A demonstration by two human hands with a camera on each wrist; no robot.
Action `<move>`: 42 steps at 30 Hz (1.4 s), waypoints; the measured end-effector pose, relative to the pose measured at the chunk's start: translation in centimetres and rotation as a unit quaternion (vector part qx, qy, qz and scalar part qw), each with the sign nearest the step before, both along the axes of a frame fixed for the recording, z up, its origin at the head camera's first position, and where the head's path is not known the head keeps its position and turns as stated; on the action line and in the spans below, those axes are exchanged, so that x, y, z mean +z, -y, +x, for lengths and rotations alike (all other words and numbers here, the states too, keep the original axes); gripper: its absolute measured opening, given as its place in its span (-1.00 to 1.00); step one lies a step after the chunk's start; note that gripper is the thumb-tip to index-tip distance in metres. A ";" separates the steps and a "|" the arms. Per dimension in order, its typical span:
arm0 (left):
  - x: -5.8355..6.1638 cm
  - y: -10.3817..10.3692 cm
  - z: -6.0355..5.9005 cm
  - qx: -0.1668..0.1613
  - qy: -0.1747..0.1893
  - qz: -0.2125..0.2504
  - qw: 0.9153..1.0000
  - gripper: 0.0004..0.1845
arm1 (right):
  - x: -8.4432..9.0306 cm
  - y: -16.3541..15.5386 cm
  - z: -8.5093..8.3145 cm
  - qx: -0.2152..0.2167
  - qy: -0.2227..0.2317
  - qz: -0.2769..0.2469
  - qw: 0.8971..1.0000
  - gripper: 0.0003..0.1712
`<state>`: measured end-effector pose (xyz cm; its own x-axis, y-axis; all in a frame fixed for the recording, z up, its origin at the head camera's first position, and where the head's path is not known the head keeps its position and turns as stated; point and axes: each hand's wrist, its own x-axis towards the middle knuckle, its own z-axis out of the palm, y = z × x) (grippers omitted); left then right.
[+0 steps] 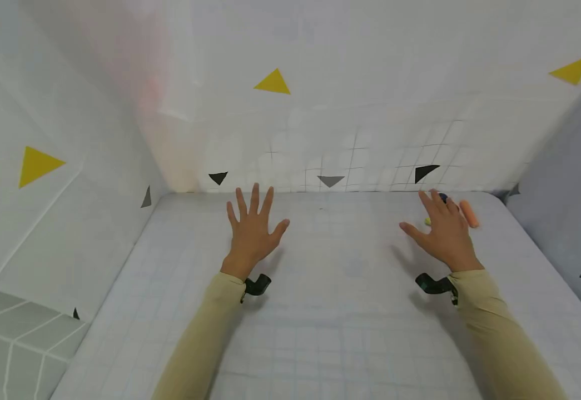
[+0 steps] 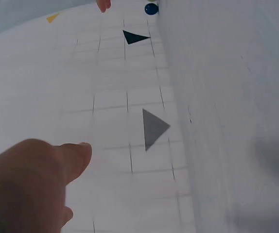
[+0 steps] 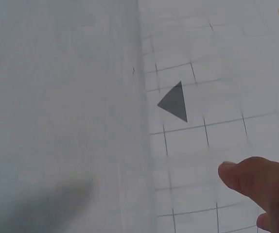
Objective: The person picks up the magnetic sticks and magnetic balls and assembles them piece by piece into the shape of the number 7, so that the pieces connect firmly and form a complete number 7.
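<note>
My left hand (image 1: 251,236) is held over the left half of the white table, fingers straight and spread, with nothing in it. In the left wrist view its thumb (image 2: 74,160) points toward the back wall. My right hand (image 1: 445,233) hovers over the right side, its fingers extended and thumb out to the left. Past its fingers lie an orange cylinder-like piece (image 1: 469,214), a dark blue round thing (image 1: 442,197) and a small yellow-green thing (image 1: 427,221), the last two partly hidden by the hand. The blue one looks round and shiny (image 2: 151,8) in the left wrist view.
The white table (image 1: 340,289) bears a faint grid and meets a white back wall (image 1: 370,66) with yellow and black triangles. Side walls rise left and right. A dark curved wrist mount (image 1: 258,285) sits on the left wrist, another (image 1: 432,284) on the right.
</note>
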<state>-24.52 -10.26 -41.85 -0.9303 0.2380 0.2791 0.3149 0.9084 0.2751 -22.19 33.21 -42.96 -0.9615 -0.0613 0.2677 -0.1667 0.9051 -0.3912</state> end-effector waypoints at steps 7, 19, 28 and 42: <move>0.4 -4.5 -0.3 -0.086 0.021 0.011 0.996 -0.13 | 0.2 -3.4 -1.8 0.026 0.032 -0.048 0.998 0.03; -1.3 -10.9 -1.2 -0.184 0.048 0.007 0.982 -0.22 | 0.4 -7.0 -3.2 -0.001 0.102 -0.032 0.994 -0.13; -1.1 -15.2 -2.3 -0.226 0.061 0.038 0.972 -0.26 | -0.1 -7.9 -5.2 -0.054 0.106 -0.028 0.992 -0.36; -1.2 -20.8 -3.4 -0.236 0.103 0.027 0.966 -0.27 | -1.4 -8.1 -6.5 -0.057 0.104 -0.060 0.991 -0.51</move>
